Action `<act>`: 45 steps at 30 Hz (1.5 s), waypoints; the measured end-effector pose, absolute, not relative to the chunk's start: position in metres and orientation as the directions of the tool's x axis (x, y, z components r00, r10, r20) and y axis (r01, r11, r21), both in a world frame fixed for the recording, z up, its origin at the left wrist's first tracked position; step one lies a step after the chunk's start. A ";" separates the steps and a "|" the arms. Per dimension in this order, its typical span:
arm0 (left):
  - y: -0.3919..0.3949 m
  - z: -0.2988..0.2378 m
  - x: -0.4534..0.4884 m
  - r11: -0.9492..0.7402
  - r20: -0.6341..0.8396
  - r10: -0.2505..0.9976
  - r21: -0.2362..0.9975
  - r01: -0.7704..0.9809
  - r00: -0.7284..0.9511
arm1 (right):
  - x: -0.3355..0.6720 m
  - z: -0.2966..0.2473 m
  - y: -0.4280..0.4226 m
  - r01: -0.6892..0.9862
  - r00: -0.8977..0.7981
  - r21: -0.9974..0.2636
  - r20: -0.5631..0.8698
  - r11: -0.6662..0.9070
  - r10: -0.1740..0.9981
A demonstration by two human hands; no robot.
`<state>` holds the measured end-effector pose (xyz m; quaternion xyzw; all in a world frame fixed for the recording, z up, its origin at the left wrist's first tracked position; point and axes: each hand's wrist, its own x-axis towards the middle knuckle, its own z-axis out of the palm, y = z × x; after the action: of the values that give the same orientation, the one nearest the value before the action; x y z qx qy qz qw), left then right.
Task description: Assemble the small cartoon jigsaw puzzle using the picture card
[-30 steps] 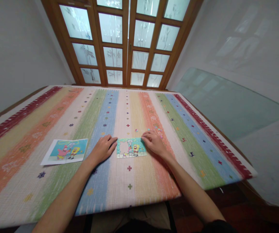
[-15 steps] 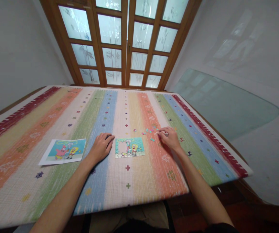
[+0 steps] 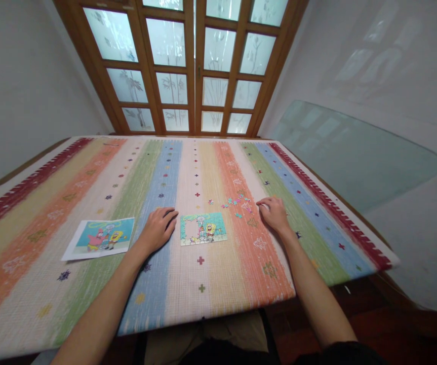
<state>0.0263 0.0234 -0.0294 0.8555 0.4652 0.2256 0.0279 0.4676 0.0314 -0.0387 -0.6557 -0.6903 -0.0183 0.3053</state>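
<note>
My left hand point(image 3: 160, 227) rests loosely, released; whether my right hand point(image 3: 273, 213) pinches anything, I can't tell. Loose jigsaw pieces point(image 3: 235, 202) seem light, stiff: best gripped by edges.

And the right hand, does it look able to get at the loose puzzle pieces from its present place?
Probably yes: the right hand is just right of the loose puzzle pieces, its fingertips pointing toward them, and no object seems to block the way.

Striped tablecloth point(image 3: 188, 284), wooden doors point(image 3: 191, 91) with frosted panes point(image 3: 220, 49), pale walls point(image 3: 24, 76), greenish panel point(image 3: 358, 152) at right
</note>
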 end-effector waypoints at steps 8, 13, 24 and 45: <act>0.024 -0.029 0.026 -0.571 0.372 0.803 0.259 0.779 0.465 | 0.459 -0.037 0.027 0.932 0.002 -0.320 0.471 0.169 0.882; 0.023 -0.028 0.026 -0.581 0.373 0.797 0.257 0.773 0.475 | 0.453 -0.035 0.024 0.913 -0.042 -0.333 0.500 0.236 0.865; 0.024 -0.029 0.027 -0.581 0.367 0.797 0.255 0.773 0.479 | 0.445 -0.029 0.019 0.887 -0.136 -0.320 0.510 0.334 0.849; 0.023 -0.029 0.026 -0.576 0.357 0.803 0.261 0.775 0.478 | 0.448 -0.027 0.016 0.844 -0.207 -0.369 0.444 0.388 0.872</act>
<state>0.0262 0.0232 -0.0292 0.8589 0.4591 0.2245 0.0316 0.4477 0.0163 -0.0267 -0.5526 -0.7765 0.0229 0.3019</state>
